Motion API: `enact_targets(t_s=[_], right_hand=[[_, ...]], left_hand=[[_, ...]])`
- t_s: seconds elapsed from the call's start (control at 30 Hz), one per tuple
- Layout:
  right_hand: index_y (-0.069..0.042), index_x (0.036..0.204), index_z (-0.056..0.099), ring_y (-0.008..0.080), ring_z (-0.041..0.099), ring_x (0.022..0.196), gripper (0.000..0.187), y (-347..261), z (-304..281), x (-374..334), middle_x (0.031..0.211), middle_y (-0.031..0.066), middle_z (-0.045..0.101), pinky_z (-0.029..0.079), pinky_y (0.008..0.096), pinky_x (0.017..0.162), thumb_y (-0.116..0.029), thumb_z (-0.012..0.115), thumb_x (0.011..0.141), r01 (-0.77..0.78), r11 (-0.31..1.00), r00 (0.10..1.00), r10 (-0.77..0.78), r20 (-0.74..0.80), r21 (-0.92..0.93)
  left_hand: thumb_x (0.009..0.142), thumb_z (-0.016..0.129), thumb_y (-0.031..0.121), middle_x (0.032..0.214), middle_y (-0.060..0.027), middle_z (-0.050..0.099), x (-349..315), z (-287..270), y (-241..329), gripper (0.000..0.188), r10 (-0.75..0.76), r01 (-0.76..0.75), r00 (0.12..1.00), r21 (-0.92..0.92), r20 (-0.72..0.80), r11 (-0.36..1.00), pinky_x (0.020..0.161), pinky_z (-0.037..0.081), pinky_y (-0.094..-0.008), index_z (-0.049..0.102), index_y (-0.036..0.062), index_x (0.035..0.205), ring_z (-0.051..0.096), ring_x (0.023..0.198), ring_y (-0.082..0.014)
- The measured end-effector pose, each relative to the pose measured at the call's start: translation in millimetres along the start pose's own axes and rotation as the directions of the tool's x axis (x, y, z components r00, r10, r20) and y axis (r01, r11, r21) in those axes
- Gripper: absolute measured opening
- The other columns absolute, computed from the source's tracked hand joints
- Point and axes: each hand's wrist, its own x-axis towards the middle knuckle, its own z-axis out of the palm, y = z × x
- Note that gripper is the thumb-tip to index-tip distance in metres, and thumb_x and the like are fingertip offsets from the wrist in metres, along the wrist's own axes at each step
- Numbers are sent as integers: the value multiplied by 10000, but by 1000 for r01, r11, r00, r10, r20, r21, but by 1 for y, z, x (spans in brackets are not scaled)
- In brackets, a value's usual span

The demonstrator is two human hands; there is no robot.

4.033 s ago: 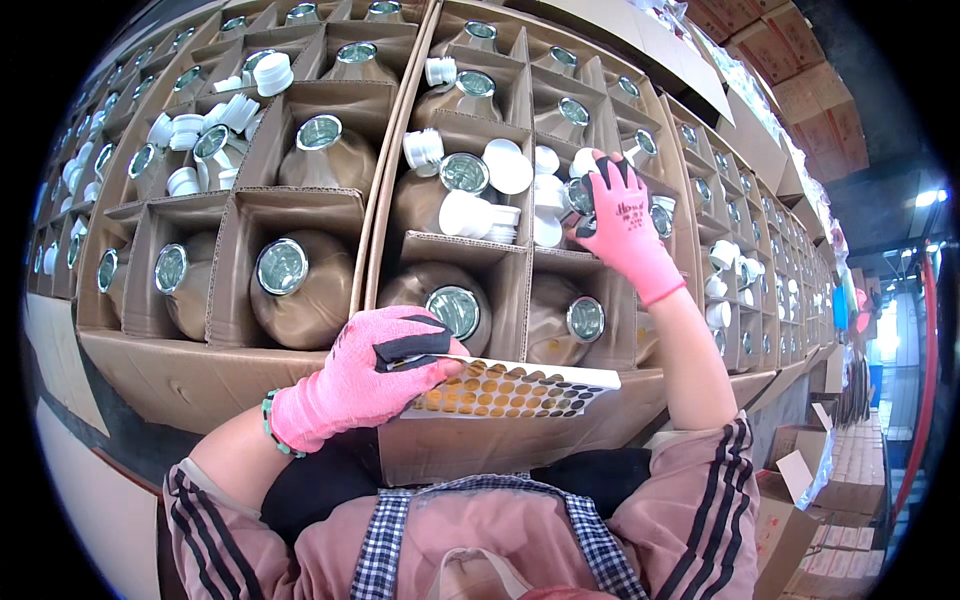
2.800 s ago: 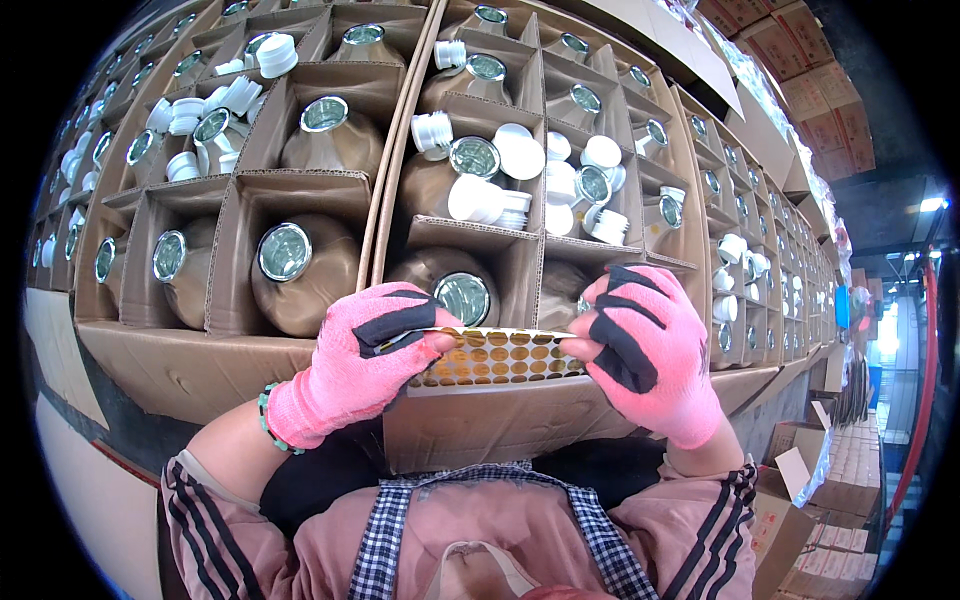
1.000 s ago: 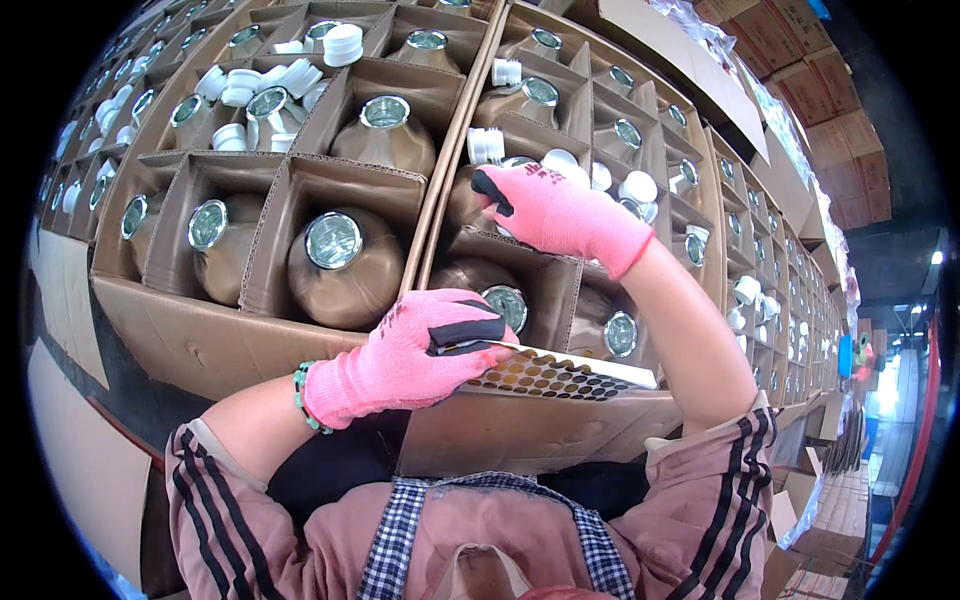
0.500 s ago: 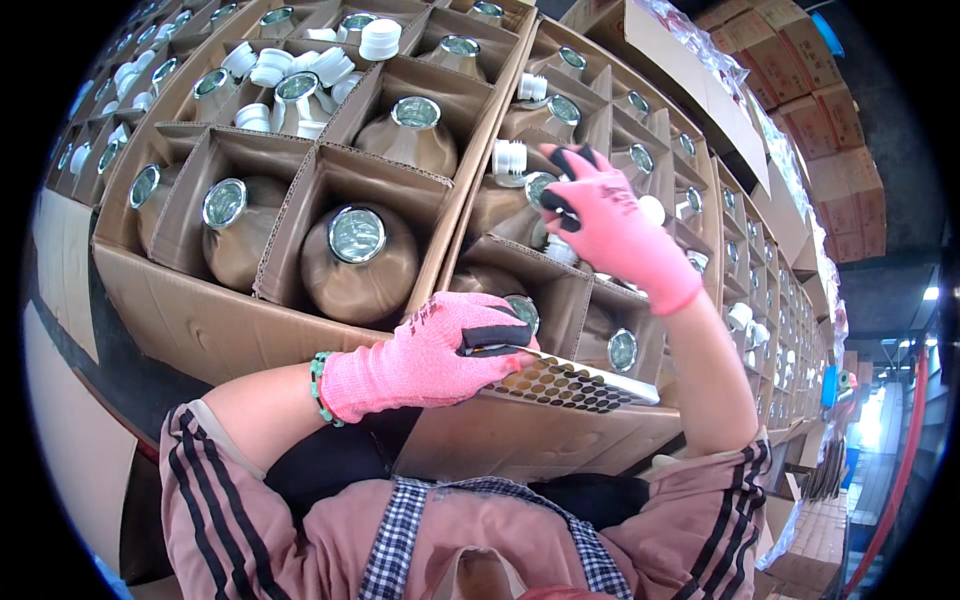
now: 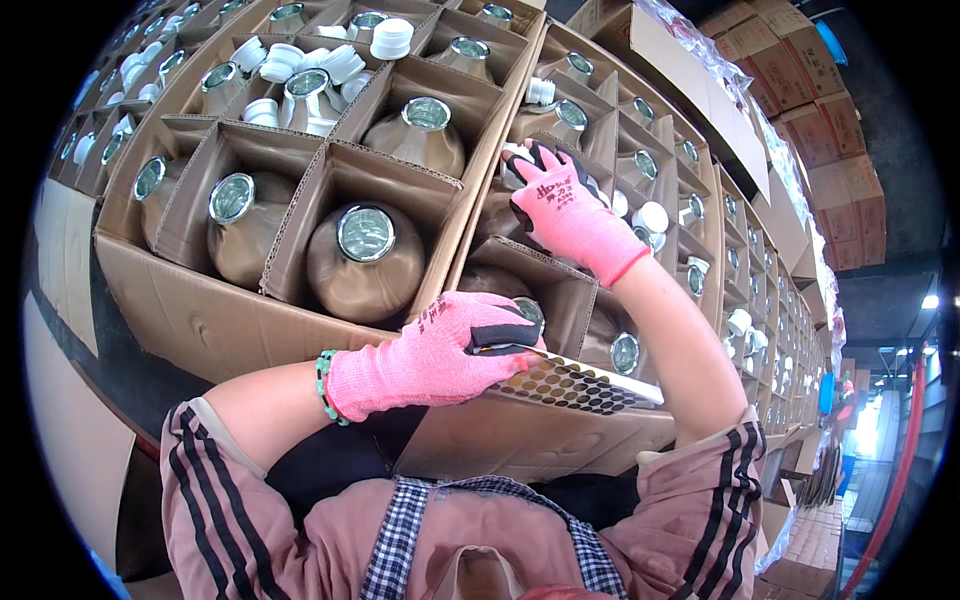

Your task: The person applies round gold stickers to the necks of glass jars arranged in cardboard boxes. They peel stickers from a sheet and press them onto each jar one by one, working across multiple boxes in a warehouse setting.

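My left hand (image 5: 445,345), in a pink glove with dark fingertips, grips a sheet of round gold stickers (image 5: 575,387) at the near edge of the right-hand carton. My right hand (image 5: 565,200), gloved alike, reaches into that carton, its fingers bent around a white threaded plastic cap (image 5: 512,172) that shows only in part. Beneath this hand are bronze flasks, mostly covered. One bronze round-bellied flask (image 5: 365,270) with a silvery mouth sits in a cardboard compartment left of my hands. Another flask (image 5: 623,352) lies between the sheet and my right forearm.
Cardboard dividers (image 5: 390,165) split the cartons into compartments of flasks. Loose white caps (image 5: 340,66) are heaped among flasks at the upper left, and one cap (image 5: 651,217) lies right of my right hand. Stacked brown cartons (image 5: 825,130) stand at the far right.
My right hand has moved left and slightly down, and its fingers have come onto the white cap. The left hand with the sticker sheet has hardly moved.
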Motion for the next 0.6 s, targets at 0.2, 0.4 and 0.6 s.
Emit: enact_targets(t_s=[0.2,0.4,0.6], right_hand=[[-90,846,604,323,342,1167,283,-4,-5,2,1201,133,414,275,464,959,-205,672,596,17,998,999,-19,-28,-54],[-96,888,574,300,400,1110,266,-1,0,7,1115,107,483,314,473,912,-167,615,635,-79,994,967,58,-250,-73],[-73,903,550,315,426,1081,285,-9,-73,-51,1082,112,512,350,416,887,-129,649,642,-154,927,788,323,-523,342]], left_hand=[[716,618,123,727,-108,551,-2,-2,4,175,-145,148,989,-113,32,983,614,439,-304,591,1,837,550,664,-215],[724,616,119,734,-108,556,0,-3,4,168,-107,108,994,-76,17,991,626,444,-306,598,2,842,548,675,-216],[729,623,65,740,-59,565,-7,-4,-3,149,-58,56,998,-73,-26,996,526,420,-231,612,-11,856,518,605,-94]])
